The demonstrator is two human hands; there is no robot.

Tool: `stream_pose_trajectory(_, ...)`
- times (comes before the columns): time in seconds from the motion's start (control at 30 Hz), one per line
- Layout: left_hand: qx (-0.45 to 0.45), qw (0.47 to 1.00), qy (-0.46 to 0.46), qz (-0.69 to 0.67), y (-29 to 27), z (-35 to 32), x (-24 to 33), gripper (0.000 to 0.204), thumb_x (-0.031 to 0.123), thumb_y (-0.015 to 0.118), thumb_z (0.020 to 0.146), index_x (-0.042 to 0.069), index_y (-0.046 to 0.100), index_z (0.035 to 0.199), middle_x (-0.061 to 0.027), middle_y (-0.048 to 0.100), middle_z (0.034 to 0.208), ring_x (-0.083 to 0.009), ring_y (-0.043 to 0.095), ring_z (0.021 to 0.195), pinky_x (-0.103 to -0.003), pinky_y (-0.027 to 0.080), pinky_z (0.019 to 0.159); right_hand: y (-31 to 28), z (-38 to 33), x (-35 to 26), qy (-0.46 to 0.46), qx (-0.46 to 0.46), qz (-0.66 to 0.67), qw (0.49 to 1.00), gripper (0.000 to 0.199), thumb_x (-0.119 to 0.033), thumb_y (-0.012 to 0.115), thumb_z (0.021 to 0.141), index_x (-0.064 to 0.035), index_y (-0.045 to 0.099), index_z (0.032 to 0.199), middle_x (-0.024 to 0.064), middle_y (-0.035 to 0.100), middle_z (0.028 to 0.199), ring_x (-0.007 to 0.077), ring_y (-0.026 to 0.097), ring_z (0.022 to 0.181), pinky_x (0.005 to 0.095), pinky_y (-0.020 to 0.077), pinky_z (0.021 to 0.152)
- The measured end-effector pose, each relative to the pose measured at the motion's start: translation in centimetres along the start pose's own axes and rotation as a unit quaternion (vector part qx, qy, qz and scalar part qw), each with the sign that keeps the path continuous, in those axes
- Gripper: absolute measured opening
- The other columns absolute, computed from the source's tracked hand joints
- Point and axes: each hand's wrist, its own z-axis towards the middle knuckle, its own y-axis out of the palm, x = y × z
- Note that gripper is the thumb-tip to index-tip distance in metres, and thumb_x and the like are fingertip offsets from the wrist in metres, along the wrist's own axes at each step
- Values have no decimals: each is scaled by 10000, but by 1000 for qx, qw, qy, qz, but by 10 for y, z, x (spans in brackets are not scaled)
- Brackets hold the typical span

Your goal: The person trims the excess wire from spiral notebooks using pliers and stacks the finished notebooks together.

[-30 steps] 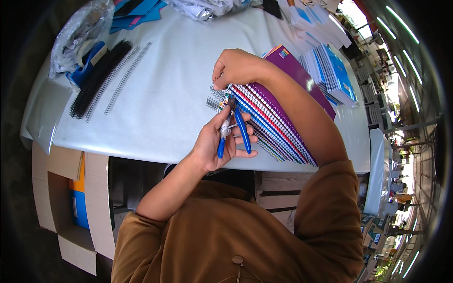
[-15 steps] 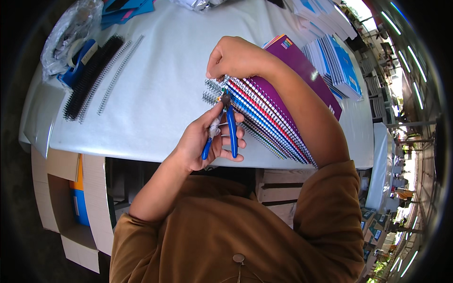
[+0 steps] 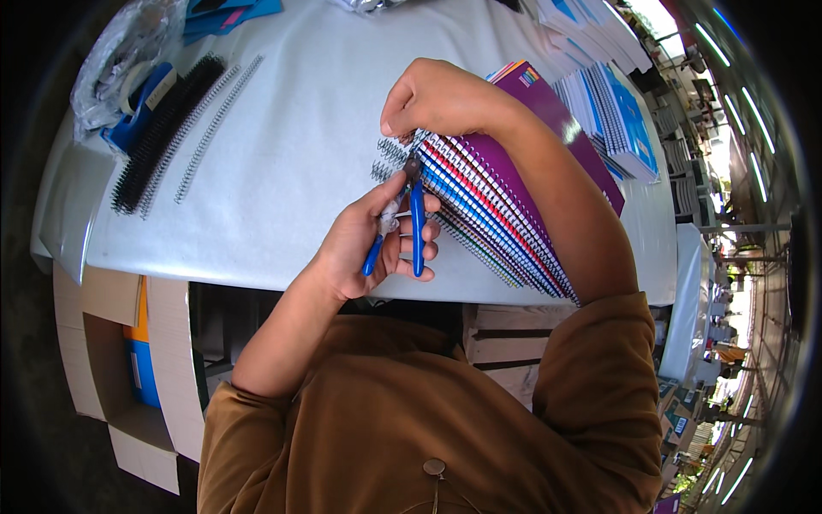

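Observation:
My left hand is closed round a pair of blue-handled wire cutters, their handles spread apart. The cutters' dark jaws sit at the upper left corner of a stack of spiral notebooks, topped by a purple cover. Loose wire spiral ends stick out past the stack there. Above them my right hand is curled with its fingers bent down at the top spiral's end. What its fingertips pinch is hidden behind the hand.
On the left of the white-covered table lie black binding coils, a blue tape dispenser and a clear plastic bag. Blue-covered notebooks are stacked at the right. An open cardboard box stands below the left edge.
My left hand and the cutters have shifted slightly up and left. The right hand has moved a little to the right, still curled over the spiral ends.

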Motion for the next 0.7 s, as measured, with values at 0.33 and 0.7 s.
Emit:
stream_pose_trajectory(0.33,105,990,53,80,14,5,-12,507,542,358,935,67,532,971,-53,497,698,-171,482,581,-327,441,523,1,0,-1,1,10,11,1000,181,-109,657,717,40,701,810,101,660,667,143,611,627,263,472,617)
stream_pose_trajectory(0.7,-98,995,25,-15,-12,7,-13,585,579,277,938,47,499,1038,-104,564,767,-247,600,685,-381,518,627,2,2,3,-14,25,9,1000,185,-116,650,698,37,701,787,94,661,658,137,605,611,262,469,600)
